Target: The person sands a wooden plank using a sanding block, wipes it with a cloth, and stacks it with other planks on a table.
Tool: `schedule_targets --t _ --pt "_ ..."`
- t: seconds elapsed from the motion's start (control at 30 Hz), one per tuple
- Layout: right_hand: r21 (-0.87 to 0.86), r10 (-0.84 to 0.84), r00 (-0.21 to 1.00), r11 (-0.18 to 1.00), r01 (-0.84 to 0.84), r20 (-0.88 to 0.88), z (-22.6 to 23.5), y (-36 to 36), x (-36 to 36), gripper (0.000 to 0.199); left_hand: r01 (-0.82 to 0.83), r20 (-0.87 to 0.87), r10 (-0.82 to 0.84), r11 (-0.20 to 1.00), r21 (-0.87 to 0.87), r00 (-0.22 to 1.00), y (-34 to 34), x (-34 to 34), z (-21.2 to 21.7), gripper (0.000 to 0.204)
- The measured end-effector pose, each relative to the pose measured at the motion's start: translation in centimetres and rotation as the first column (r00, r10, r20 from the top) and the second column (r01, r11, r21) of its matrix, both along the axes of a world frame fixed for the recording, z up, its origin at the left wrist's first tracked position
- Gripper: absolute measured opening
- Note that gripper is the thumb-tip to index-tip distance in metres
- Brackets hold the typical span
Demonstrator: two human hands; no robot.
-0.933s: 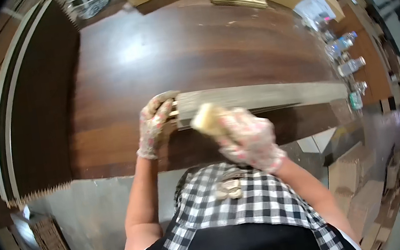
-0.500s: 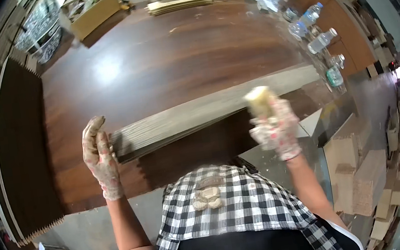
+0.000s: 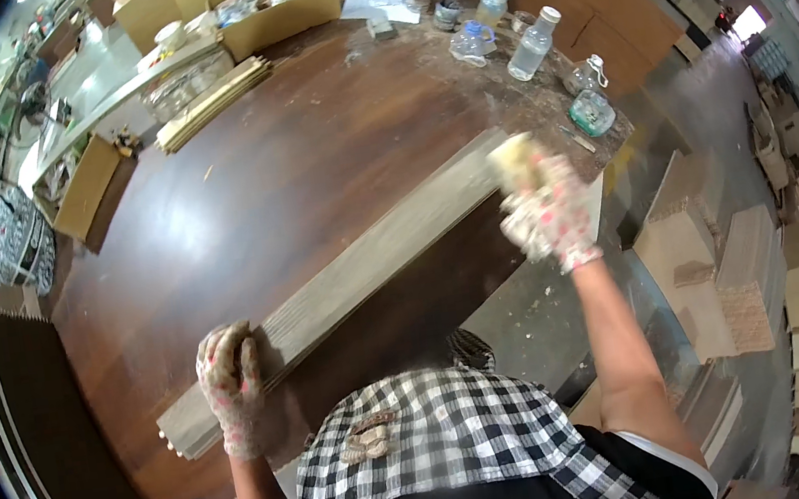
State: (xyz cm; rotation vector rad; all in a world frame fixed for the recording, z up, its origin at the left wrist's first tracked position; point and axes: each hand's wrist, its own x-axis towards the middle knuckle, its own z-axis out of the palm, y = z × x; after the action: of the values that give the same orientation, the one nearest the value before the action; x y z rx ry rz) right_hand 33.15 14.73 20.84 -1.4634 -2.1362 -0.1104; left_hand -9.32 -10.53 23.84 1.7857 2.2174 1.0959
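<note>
A long stack of grey wooden planks (image 3: 361,265) lies slantwise on the dark brown table (image 3: 289,173), near its front edge. My left hand (image 3: 231,378), in a patterned work glove, rests flat on the near left end of the stack. My right hand (image 3: 544,210), gloved too, grips a pale yellow sponge-like pad (image 3: 514,156) and presses it against the far right end of the planks.
Several plastic bottles (image 3: 534,42) stand at the table's far right corner. Cardboard boxes (image 3: 273,14) and a bundle of thin slats (image 3: 211,103) sit along the back. A dark ribbed panel (image 3: 35,429) lies left. Cardboard pieces (image 3: 716,278) cover the floor at right.
My right hand has slid the pad from the left part of the planks along to their right end. My left hand stays on the left end. The view has swung.
</note>
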Motion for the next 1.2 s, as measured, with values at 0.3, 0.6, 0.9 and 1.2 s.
schedule_targets --t 0.3,0.6,0.9,1.2 --pt "0.058 -0.017 0.977 0.998 0.031 -0.215 6.5 4.1 -0.1 0.057 0.03 -0.166 -0.026 0.999 0.02 0.986 0.5 2.2 1.1 0.038" --pt "0.045 0.555 0.823 0.825 -0.563 0.117 2.1 -8.3 -23.4 0.067 0.004 -0.309 -0.067 0.98 -0.201 0.949 1.2 3.9 0.5 0.063" --pt "0.077 -0.206 0.978 0.976 0.205 0.013 3.7 14.2 3.5 0.059 0.038 -0.319 -0.091 0.985 -0.17 0.943 2.0 4.4 1.0 0.069" --pt "0.156 0.408 0.901 0.909 -0.387 -0.146 0.4 -6.0 -21.2 0.073 0.047 -0.29 -0.09 0.988 -0.15 0.953 1.7 4.0 0.3 0.069"
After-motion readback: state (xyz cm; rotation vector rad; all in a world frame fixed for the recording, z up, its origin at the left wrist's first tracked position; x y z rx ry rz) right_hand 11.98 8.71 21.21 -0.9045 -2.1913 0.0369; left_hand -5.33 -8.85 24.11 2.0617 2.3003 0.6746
